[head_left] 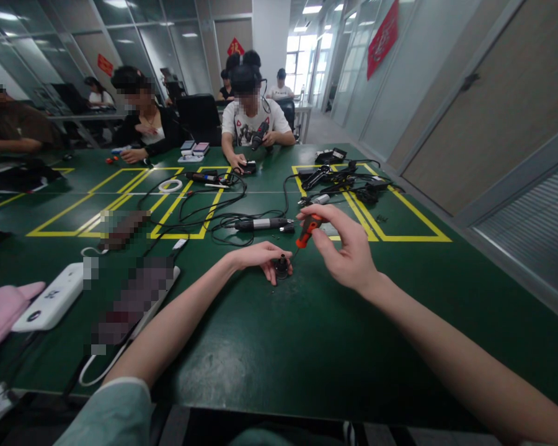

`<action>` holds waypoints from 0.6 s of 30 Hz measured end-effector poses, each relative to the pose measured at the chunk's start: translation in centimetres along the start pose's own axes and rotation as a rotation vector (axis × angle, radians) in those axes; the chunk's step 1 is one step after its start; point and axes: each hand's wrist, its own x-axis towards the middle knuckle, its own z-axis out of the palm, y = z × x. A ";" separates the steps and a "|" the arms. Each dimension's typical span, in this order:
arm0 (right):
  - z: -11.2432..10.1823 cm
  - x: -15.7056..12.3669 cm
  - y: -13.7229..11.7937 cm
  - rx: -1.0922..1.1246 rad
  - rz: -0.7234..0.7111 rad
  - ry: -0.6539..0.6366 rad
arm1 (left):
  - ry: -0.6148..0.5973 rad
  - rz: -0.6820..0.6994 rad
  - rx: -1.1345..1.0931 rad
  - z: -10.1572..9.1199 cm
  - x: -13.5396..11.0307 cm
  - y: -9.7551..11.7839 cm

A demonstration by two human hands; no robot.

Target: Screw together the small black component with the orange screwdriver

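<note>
My left hand (pixel 259 255) rests on the green table (pixel 307 347), its fingers closed around a small black round part (pixel 281 267) and pinning it down. My right hand (pixel 341 244) pinches a small screwdriver with a red and black handle (pixel 307 230). The screwdriver is tilted, and its tip points down at the black part. A black and silver electric tool (pixel 261 224) with a cable lies just beyond my hands.
Yellow tape outlines mark the table. A white power bank (pixel 51 300) and pink cloth (pixel 2 310) lie at left, a heap of black cables and tools (pixel 348 179) at back right. Several people sit at the far side, one holding a black tool (pixel 259 134).
</note>
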 end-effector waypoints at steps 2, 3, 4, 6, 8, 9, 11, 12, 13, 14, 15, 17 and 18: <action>0.0 0.1 0.0 -0.034 -0.001 0.017 | 0.000 0.005 -0.002 0.0 0.0 0.0; 0.0 0.1 0.0 -0.057 0.000 0.028 | 0.000 0.007 -0.002 0.0 0.0 0.0; 0.0 0.2 -0.1 -0.077 0.002 0.036 | 0.000 0.008 -0.001 0.0 -0.1 0.0; -0.1 0.2 -0.2 -0.094 0.009 0.032 | -0.002 0.006 0.002 0.0 -0.1 0.0; -0.1 0.1 -0.2 -0.065 0.021 0.005 | -0.005 0.004 0.006 0.0 -0.1 0.0; 0.0 0.0 -0.2 -0.039 0.027 -0.008 | -0.007 0.003 0.008 0.0 -0.1 0.0; 0.0 -0.2 0.0 0.010 0.030 -0.021 | -0.008 0.003 0.009 -0.1 -0.1 0.0; 0.1 -0.3 0.1 0.021 0.026 -0.021 | -0.007 0.003 0.009 -0.1 0.0 0.0; 0.1 -0.3 0.1 0.017 0.018 -0.015 | -0.005 0.003 0.009 -0.1 0.0 0.0; 0.1 -0.3 0.2 0.001 0.009 -0.005 | -0.004 0.003 0.009 -0.1 0.0 0.0; 0.1 -0.3 0.1 -0.024 0.000 0.006 | -0.003 0.004 0.008 -0.1 0.0 -0.1; 0.0 -0.1 0.0 -0.075 -0.007 0.018 | -0.003 0.010 0.007 -0.1 0.0 -0.1; 0.0 0.0 -0.1 -0.089 -0.008 0.013 | -0.004 0.013 0.006 -0.1 0.0 -0.1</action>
